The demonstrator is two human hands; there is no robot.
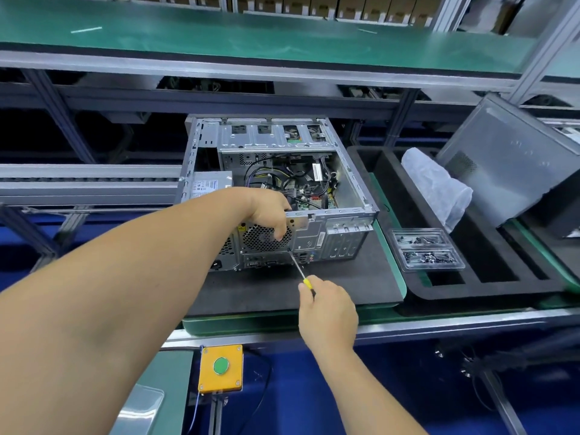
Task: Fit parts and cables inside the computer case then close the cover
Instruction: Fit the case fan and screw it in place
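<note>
An open grey computer case [342, 233] lies on its side on a black foam mat [345, 277], rear panel toward me, with cables and a board visible inside. My left hand [270, 215] grips the case's rear top edge, fingers over the round fan grille [260, 238]. My right hand [326, 306] holds a yellow-handled screwdriver [299, 267], its tip touching the rear panel just right of the grille. The case cover [514, 158], a grey panel, leans at the right.
A clear plastic tray of screws [423, 249] sits on a black foam insert [489, 277] right of the case, beside a crumpled plastic bag [439, 183]. A yellow box with a green button [221, 367] hangs below the bench edge. A green shelf [251, 39] runs overhead.
</note>
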